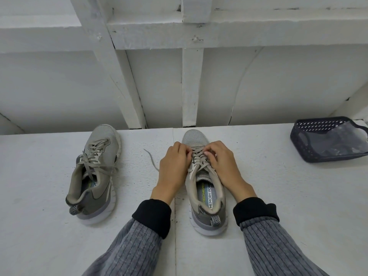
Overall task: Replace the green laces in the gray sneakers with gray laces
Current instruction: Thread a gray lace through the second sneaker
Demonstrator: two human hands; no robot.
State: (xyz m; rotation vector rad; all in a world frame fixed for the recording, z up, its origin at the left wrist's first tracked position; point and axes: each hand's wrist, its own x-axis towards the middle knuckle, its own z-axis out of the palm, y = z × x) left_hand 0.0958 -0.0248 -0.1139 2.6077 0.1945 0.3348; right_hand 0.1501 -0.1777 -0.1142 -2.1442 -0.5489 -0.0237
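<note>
On a white table (278, 196), the left hand (175, 166) and right hand (223, 164) are pinching gray laces (199, 156) on a gray sneaker (205, 196) whose insole is reading "SKECHERS MEMORY FOAM". Its laced mate (93, 176) is lying well to the left; a dark basket (326, 140) is sitting far right.

My left hand (174, 166) and right hand (223, 165) pinch the gray lace (199, 156) on the near sneaker (205, 188); the other sneaker (95, 174) sits left.
</note>
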